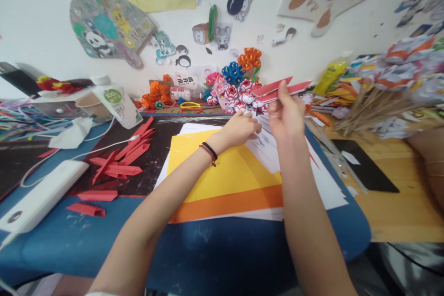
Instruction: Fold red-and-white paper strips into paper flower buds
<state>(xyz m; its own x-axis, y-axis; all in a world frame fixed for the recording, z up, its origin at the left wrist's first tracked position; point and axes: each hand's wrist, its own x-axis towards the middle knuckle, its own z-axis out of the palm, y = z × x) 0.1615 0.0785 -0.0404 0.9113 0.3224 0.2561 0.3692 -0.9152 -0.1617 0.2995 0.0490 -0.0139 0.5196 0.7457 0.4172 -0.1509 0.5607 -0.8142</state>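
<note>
I see the right hand (288, 113) pinching red paper strips (271, 88) near the flowers (239, 95); light and creasable, I judge, best held by their edges. The left hand (240, 128) curls; I cannot tell its grip.

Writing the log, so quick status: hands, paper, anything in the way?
Right hand raised, holding red strips. Left hand beside flowers, grip unclear. Flowers crowd close, possibly obstructing.
</note>
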